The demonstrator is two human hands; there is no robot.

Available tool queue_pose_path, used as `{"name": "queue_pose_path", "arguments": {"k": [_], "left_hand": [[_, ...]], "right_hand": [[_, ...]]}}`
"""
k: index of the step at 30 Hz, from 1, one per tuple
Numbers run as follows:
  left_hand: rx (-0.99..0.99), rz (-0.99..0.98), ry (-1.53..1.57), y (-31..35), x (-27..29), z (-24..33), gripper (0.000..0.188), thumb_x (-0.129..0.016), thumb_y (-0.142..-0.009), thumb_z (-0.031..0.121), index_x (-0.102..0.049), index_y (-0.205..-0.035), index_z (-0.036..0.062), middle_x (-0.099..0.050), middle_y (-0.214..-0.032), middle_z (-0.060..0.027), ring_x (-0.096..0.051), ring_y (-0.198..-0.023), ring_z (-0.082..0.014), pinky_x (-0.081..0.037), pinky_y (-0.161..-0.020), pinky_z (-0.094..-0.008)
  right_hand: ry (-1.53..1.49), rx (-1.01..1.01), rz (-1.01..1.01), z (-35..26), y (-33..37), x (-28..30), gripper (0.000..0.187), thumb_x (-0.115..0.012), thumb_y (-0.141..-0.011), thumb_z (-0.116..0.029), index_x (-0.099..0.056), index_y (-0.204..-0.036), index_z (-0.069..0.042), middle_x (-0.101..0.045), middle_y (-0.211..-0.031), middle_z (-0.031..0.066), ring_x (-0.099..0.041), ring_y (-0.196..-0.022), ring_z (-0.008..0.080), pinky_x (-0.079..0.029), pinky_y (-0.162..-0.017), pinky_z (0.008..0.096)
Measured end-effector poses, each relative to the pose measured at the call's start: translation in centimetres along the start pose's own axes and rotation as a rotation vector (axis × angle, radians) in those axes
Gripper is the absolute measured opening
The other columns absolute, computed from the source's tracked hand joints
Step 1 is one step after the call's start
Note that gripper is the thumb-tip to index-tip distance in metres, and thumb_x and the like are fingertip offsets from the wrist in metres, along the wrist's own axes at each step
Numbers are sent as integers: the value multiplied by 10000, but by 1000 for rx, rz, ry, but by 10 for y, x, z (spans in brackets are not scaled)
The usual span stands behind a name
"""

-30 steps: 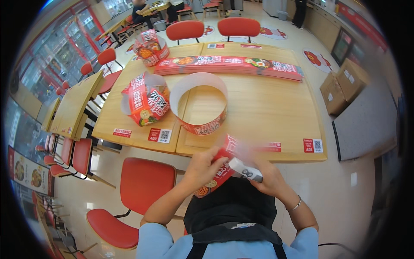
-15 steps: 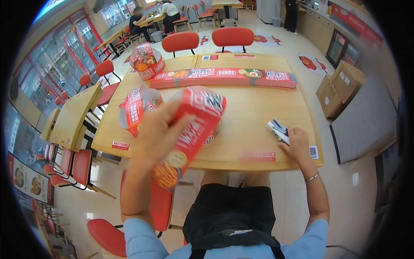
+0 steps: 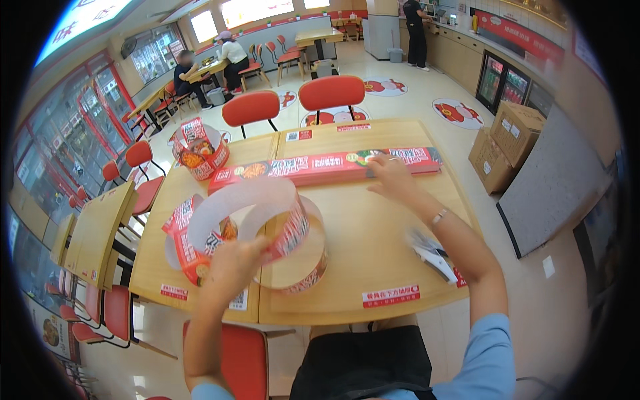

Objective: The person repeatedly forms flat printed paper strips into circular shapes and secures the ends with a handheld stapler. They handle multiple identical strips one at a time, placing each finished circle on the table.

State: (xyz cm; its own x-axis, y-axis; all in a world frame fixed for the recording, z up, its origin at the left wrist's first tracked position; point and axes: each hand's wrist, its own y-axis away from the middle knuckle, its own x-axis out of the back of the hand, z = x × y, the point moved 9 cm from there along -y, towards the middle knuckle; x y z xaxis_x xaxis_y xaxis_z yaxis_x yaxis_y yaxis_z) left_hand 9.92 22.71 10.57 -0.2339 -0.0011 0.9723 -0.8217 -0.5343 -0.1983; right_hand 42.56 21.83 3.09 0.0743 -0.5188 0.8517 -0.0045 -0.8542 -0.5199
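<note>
My left hand (image 3: pixel 233 267) is closed on the lower edge of a red printed paper band (image 3: pixel 293 233), curled into a wide ring with a whitish inside and lifted above the table. Beneath and beside it another printed paper ring (image 3: pixel 317 267) stands on the tabletop. My right hand (image 3: pixel 395 179) reaches over the right part of a long stack of flat red printed strips (image 3: pixel 313 167); its fingertips are at the top strip, with thumb and fingers apart. Nearer to me, below my right forearm, lies a white and grey stapler (image 3: pixel 435 259), slightly blurred.
More red paper rings (image 3: pixel 183 230) sit at the table's left, and others (image 3: pixel 200 157) are nested at the far left corner. Two red chairs (image 3: pixel 331 91) stand behind the wooden table (image 3: pixel 360 247). Cardboard boxes (image 3: pixel 510 143) are at the right. Several people are farther back.
The band in my left hand, before a folded flat shape, now spreads into a ring, lower and nearer the table. My right hand has left the stapler and moved forward to the strip stack.
</note>
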Motion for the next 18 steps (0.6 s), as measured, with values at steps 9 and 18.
{"name": "queue_pose_path", "arguments": {"k": [9,18], "left_hand": [[-76,116,62,19,8,-7,396,-778,-687,121,-603,-1037,59,-658,-996,-108,-600,-1058,-319,-489,-878,-420],[-159,169,69,18,17,-4,399,-791,-677,145,-622,-1029,62,-651,-1109,-71,-564,-1156,-301,-442,-986,-475]], "right_hand": [[-156,-166,-447,-32,-111,-52,727,-712,-700,-242,-460,-1336,5,-432,-1398,170,-393,-1296,349,-362,-1073,401],[2,-176,-715,-14,-126,-85,635,-742,-678,-309,-557,-1213,-22,-526,-1289,149,-479,-1231,304,-417,-1022,385]]}}
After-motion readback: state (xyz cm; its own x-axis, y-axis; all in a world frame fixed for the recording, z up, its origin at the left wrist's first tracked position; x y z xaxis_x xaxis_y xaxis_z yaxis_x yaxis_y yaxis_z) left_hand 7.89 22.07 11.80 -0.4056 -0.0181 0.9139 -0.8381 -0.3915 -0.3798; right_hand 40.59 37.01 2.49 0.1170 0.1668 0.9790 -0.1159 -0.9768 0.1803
